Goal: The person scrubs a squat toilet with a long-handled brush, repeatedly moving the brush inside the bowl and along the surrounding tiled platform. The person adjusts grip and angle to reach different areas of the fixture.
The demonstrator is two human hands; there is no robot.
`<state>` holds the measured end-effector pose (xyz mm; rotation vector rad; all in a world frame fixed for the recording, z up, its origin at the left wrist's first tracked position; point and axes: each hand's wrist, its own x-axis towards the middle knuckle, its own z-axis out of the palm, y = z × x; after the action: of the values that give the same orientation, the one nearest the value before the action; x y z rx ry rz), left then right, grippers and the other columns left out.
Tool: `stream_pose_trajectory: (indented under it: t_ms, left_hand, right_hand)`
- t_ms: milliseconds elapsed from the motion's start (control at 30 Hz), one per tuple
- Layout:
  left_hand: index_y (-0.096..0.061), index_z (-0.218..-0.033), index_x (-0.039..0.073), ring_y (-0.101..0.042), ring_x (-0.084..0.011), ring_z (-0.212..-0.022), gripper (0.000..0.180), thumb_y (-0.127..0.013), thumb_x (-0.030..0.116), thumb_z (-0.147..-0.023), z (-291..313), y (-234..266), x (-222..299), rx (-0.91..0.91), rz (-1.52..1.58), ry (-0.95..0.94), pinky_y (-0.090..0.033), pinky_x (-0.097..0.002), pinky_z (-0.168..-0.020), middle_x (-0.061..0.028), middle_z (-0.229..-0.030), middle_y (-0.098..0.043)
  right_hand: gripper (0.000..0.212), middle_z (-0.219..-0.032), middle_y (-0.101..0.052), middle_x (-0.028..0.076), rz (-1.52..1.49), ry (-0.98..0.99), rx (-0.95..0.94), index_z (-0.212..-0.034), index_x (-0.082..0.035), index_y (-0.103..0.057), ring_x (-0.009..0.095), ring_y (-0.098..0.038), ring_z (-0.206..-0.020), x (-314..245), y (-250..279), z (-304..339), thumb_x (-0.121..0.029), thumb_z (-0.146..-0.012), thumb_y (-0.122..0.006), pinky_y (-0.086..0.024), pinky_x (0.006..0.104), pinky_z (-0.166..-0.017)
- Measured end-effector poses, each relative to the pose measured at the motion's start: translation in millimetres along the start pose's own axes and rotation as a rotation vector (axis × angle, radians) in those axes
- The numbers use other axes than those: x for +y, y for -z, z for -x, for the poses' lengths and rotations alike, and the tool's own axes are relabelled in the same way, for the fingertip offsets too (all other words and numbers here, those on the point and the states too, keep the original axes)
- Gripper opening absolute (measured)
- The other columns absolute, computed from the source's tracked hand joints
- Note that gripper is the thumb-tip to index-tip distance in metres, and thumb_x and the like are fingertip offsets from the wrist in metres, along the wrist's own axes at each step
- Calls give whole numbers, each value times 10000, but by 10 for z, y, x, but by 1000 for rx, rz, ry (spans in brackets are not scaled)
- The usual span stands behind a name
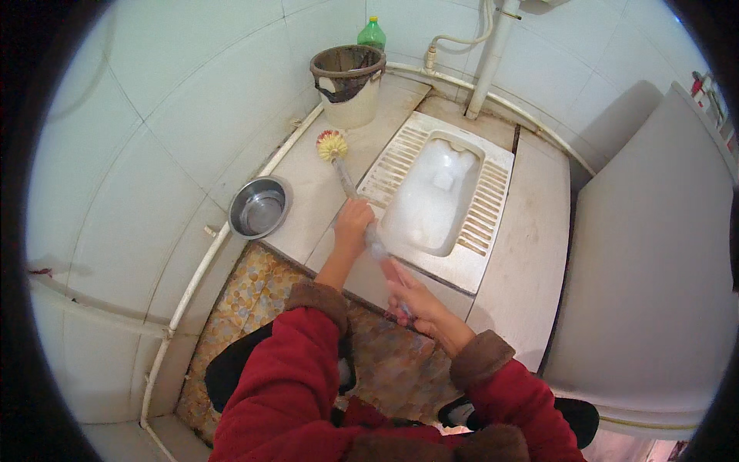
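Observation:
A long-handled toilet brush [344, 175] with a round yellow and red bristle head slants across the floor in front of me. My left hand [353, 225] is wrapped round the middle of its handle. Lower down, near the handle's end, my right hand [422, 301] grips it too. The bristle head is held up and left of a white squat toilet [493, 223], apart from the bowl. White foam or suds [428, 202] cover much of the inside of the bowl. Ridged footrests run along both of its sides.
A metal basin [260, 208] stands at the left by the wall pipe [202, 275]. Behind are a lined waste bucket [350, 106] and a green bottle [372, 35]. A large pale appliance or cabinet [647, 254] stands at the right. A step edge separates the raised tiles from the patterned floor [254, 289].

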<state>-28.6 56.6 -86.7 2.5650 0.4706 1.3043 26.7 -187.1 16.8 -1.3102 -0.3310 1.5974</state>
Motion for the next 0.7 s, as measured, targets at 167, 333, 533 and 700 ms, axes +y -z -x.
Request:
stream_pose_trajectory:
  t_ms: [167, 333, 533, 700]
  left_hand:
    - [-592, -829, 53, -615, -377, -1037, 187, -732, 95, -713, 324, -60, 387, 57, 65, -69, -489, -470, -934, -152, -919, -632]
    - [-611, -843, 60, -616, -371, -1034, 158, -708, 73, -719, 5, -314, 445, 34, 65, -91, -486, -457, -950, -136, -967, -642]
    - [-584, -803, 93, -615, -350, -968, 135, -700, 78, -734, -128, -32, 484, -387, -108, -88, -491, -455, -937, -109, -919, -611]
    - [-585, -755, 128, -607, -311, -925, 135, -688, 64, -696, 296, 11, 677, -3, 49, -107, -507, -429, -818, -92, -861, -598]
  right_hand:
    - [665, -787, -511, -7, -23, 32, 86, -1603, -297, -244, 100, -445, -563, 319, 2, 406, -270, -1026, -574, -362, 256, -450]
    - [631, -817, -510, -16, -134, 66, 119, -1592, -312, -275, 104, -442, -598, 248, 164, 378, -245, -1033, -558, -361, 256, -466]
    - [602, -827, -508, -42, -196, 68, 80, -1589, -342, -267, 86, -433, -592, 307, 20, 416, -272, -1052, -530, -345, 245, -435]
    - [608, -807, -517, -28, -166, -24, 75, -1590, -346, -263, 63, -438, -581, 497, -128, 695, -308, -1049, -538, -318, 204, -420]
